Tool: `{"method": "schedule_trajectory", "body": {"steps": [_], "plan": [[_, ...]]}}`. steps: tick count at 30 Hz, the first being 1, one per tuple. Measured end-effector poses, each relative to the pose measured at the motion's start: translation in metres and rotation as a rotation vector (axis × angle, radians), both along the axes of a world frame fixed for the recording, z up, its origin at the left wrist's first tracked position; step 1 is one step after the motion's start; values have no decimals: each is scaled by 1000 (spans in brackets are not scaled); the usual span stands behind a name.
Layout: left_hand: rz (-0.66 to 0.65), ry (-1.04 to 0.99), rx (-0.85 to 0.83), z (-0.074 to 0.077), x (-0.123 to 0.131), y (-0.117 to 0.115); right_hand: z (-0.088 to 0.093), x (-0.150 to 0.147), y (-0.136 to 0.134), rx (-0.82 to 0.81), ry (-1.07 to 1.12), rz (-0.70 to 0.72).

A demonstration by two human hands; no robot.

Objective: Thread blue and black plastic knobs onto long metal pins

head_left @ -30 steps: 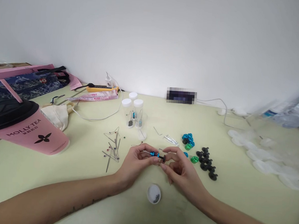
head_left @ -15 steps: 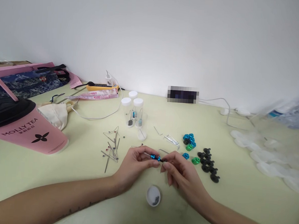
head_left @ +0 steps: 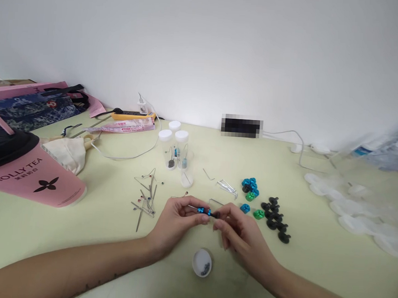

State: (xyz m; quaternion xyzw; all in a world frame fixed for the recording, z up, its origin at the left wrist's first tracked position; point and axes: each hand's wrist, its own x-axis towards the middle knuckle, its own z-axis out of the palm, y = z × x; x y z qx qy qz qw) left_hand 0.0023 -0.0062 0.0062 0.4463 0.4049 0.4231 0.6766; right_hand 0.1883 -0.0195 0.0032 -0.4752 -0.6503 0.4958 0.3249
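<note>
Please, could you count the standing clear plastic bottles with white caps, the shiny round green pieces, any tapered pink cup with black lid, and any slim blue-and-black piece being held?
Clear plastic bottles: 3
Round green pieces: 2
Pink cup: 1
Held blue-and-black piece: 1
Total: 7

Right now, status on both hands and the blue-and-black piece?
Left hand pinching blue-and-black piece. Right hand at its black end. White dish of small grey parts nearer camera, clear of both hands.

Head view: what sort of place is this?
Likely an everyday table against a wall, used as a makeshift small-parts bench: black parts and bent metal rods lie in groups, sharing it with a pink drink cup.
</note>
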Motion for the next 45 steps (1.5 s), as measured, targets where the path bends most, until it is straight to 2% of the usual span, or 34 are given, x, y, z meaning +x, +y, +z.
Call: {"method": "schedule_trajectory", "body": {"steps": [11, 16, 26, 33, 39, 45], "plan": [[-21, 12, 0, 1, 0, -1, 2, 0, 0, -9, -3, 32], [-30, -11, 0, 1, 1, 0, -1, 0, 0, 24, -64, -22], [-58, 32, 45, -1, 0, -1, 2, 1, -1, -33, 30, 26], [-68, 6, 24, 1, 0, -1, -2, -1, -1, -26, 18, -39], [-66, 6, 40, 0, 0, -1, 0, -1, 1, -79, 97, 4], [-76, -9, 39, 1, 1, -2, -1, -1, 0, -48, 63, -59]]}}
